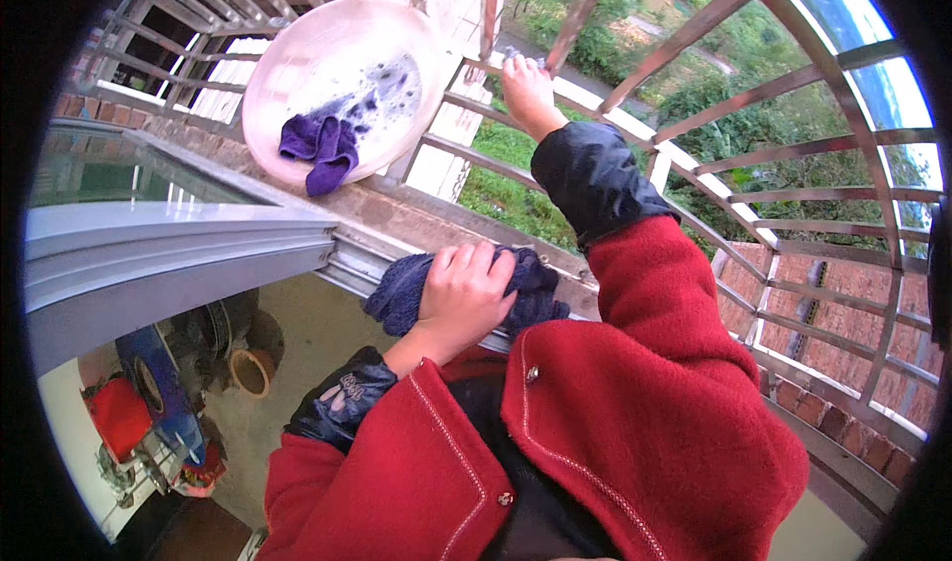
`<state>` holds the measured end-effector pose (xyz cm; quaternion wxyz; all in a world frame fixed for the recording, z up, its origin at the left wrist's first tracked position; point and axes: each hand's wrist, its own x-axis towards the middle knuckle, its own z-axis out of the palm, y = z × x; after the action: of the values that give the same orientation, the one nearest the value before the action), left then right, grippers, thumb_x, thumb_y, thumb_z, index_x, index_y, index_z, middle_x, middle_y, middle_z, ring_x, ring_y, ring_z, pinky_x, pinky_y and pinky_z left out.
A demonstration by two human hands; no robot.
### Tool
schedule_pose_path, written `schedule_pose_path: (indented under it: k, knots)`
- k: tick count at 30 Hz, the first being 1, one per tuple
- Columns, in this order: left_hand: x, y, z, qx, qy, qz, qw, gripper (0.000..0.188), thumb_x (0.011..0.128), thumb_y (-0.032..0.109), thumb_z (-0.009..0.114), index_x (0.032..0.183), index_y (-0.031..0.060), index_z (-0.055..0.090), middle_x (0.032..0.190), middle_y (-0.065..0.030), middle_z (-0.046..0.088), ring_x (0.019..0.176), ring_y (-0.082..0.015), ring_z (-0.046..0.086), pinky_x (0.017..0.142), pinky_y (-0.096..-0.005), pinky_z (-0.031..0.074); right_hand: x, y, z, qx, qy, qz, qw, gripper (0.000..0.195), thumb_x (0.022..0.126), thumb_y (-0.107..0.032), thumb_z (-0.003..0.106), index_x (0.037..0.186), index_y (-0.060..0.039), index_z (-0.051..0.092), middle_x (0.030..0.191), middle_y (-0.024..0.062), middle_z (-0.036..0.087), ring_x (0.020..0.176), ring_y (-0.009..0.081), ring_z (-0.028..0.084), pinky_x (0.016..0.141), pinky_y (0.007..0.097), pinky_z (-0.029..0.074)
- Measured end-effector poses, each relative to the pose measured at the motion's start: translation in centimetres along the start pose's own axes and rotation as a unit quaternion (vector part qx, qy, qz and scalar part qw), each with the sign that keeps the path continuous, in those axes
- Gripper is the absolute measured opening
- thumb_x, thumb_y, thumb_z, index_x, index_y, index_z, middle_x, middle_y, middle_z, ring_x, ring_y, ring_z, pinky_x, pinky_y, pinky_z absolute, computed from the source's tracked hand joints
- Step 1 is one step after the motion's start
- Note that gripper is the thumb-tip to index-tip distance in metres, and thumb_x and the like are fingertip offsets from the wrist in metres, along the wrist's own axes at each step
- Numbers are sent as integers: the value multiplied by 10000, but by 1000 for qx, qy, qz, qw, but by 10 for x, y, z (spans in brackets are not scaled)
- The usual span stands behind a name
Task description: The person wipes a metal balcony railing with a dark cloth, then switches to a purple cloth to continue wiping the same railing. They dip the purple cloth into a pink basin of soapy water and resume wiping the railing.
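Note:
My left hand grips a dark blue cloth that lies bunched on the metal window track. Reaching out to the window cage, my right hand is closed around a whitish, see-through crumpled thing at a rail of the bars; what it is, I cannot tell. A round white basin stands on the sill at the upper left, against the bars. Dark wet stains mark its inside, and a purple cloth hangs folded over its near side. Both my forearms wear black sleeve covers over red sleeves.
Metal cage bars curve around the outside of the window, with greenery beyond. A sliding window frame stands to the left of my left hand. Below it, indoors, are a red container, a blue object and an orange-rimmed pot.

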<state>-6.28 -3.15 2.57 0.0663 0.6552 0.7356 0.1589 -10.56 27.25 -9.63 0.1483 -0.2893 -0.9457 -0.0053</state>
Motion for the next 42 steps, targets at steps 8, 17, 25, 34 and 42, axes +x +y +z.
schedule_pose_path:
  k: [8,17,25,34,42]
  knots:
    - [-5,-4,1,-1,18,8,1000,408,654,293,758,978,109,592,904,-60,557,870,-230,565,776,-367,421,-29,-79,-7,258,-174,9,950,267,839,-270,628,930,-19,644,893,213,663,859,404,640,771,472,510]
    - [-5,-7,-2,-7,3,18,1000,459,670,296,756,1060,104,608,968,-72,575,925,-238,572,809,-372,421,-128,-35,-16,15,-151,-108,982,273,798,-157,607,1046,-60,551,984,128,568,981,318,560,826,445,446]
    - [-30,-22,-22,-72,50,58,994,587,566,196,801,1117,99,624,996,-65,592,912,-249,586,833,-392,431,-122,-61,-74,381,-126,-126,907,418,723,-56,667,1133,-37,589,1079,171,608,1086,352,547,942,417,446]
    - [-33,-35,-15,-33,51,75,995,570,593,219,788,1128,116,621,977,-79,589,903,-271,587,815,-412,441,-98,-113,-15,355,-220,-297,858,453,634,48,623,1078,-28,671,1173,135,637,1132,301,554,981,386,447]
    - [-25,-34,-15,-30,25,67,997,493,641,178,757,1110,114,618,965,-85,592,925,-275,582,819,-402,438,-169,-3,-148,336,-162,-99,922,395,736,62,634,1114,-53,648,1151,117,638,1096,300,575,973,411,455]
